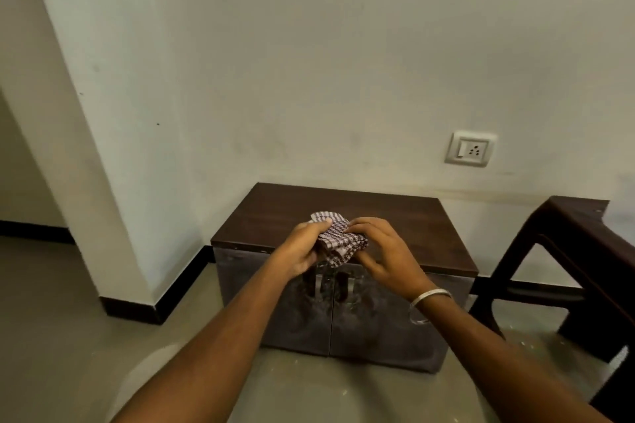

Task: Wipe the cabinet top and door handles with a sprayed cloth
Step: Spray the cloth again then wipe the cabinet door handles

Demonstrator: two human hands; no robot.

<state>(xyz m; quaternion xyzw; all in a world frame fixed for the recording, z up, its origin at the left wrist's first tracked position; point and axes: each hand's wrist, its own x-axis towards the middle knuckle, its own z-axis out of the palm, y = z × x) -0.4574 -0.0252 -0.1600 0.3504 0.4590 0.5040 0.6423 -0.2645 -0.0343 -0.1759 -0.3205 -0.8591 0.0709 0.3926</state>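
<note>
From the head camera, a low cabinet (343,268) stood against a pale wall, its top (395,227) dark wood grain, flat and rectangular, its two doors glossy grey with slim vertical metal handles (349,287). A checked cloth (338,239), soft and crumpled into folds, was held above the front edge of the top. The left hand (302,245) and right hand (381,251) both pinched it, fingers closed on the fabric. A silver bangle (431,295) circled the right wrist.

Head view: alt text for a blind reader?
Both hands, left hand and right hand, bunch a checked cloth above a low dark-topped cabinet against a white wall. Two door handles show beneath; a dark chair stands right.
</note>
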